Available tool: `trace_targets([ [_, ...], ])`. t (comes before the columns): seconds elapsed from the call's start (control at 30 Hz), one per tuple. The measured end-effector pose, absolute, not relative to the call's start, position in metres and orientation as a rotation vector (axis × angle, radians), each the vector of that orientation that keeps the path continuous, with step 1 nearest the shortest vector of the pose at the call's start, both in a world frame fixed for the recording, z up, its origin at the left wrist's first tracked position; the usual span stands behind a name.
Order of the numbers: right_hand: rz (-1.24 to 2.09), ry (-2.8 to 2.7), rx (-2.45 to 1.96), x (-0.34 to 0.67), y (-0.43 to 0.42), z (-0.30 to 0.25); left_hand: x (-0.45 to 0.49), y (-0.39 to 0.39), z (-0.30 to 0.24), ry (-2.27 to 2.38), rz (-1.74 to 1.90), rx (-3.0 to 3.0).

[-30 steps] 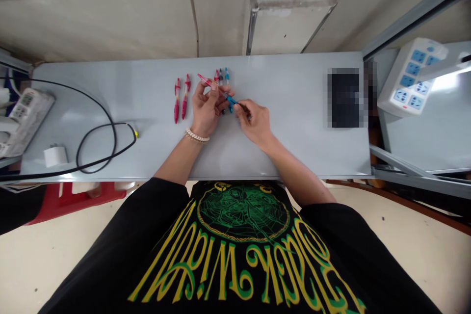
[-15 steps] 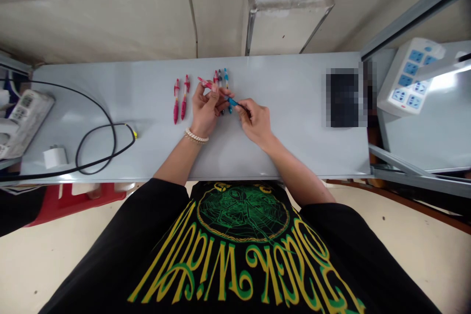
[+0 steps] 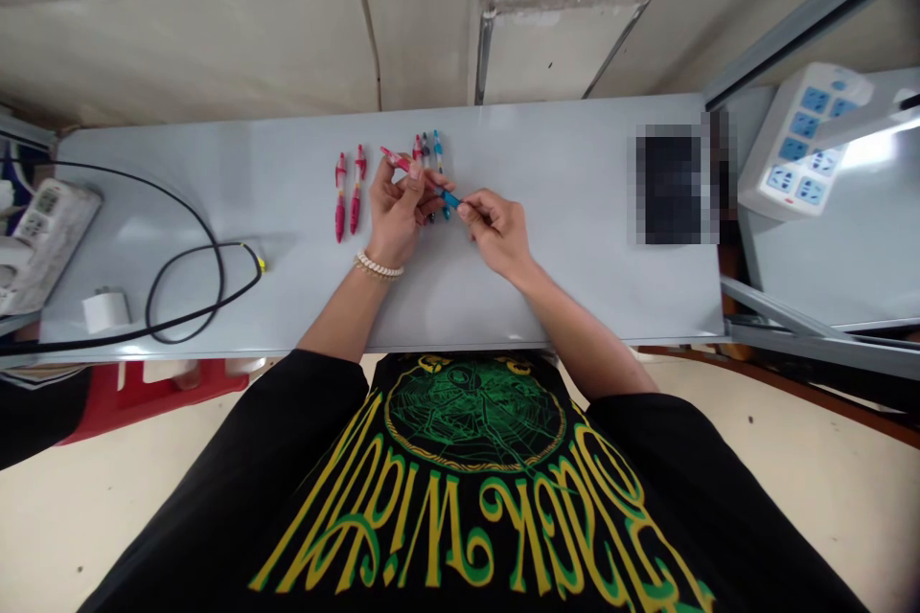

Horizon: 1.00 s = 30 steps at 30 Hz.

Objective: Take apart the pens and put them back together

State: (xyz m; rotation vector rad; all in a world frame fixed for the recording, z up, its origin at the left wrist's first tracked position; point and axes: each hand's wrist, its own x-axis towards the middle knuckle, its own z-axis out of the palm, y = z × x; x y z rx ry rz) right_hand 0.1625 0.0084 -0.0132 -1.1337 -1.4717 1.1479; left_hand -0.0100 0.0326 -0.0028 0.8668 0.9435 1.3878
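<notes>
The person's left hand [image 3: 394, 213] has a closed grip on a pink pen [image 3: 397, 162], held between thumb and fingers, while the right hand [image 3: 497, 232] has a closed grip on a blue pen [image 3: 450, 200]; the hands are just apart. Two pink pens [image 3: 340, 199] lie just left of them on the grey table [image 3: 561, 211], and three slim pens [image 3: 427, 147] lie just beyond the fingers

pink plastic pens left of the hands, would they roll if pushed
Likely yes: each slim pink plastic pen has a rounded barrel and lies on a smooth grey tabletop, so a nudge could roll it. The matching pen in the left hand looks straight, so expect it stiff, probably light.
</notes>
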Motion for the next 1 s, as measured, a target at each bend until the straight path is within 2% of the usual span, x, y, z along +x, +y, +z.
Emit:
trace_targets([
  [0.2,1.227,-1.426,-1.082,0.162,0.007,-0.009,-0.012,0.034,-0.003,0.957,1.380,0.880],
  [1.0,1.156,-1.588,-1.110,0.153,-0.004,-0.006,-0.009,0.032,-0.005,0.982,1.389,0.928],
])
